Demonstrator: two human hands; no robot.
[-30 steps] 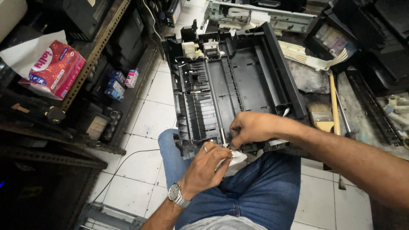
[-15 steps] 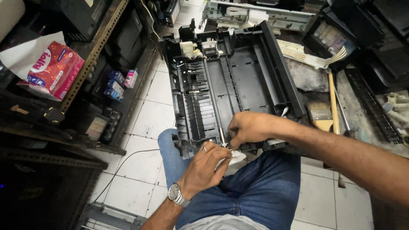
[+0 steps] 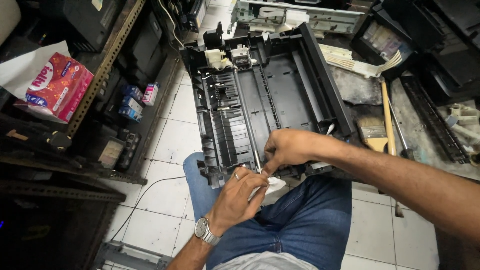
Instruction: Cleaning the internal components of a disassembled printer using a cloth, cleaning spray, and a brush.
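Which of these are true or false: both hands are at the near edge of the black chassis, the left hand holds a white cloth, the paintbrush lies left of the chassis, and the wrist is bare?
1. Both hands work at the near edge of the chassis. True.
2. The left hand holds a white cloth. True.
3. The paintbrush lies left of the chassis. False: it lies to its right.
4. The left wrist is bare. False: it wears a watch.
5. The right hand grips a hammer. False: its fingertips press at the chassis edge.
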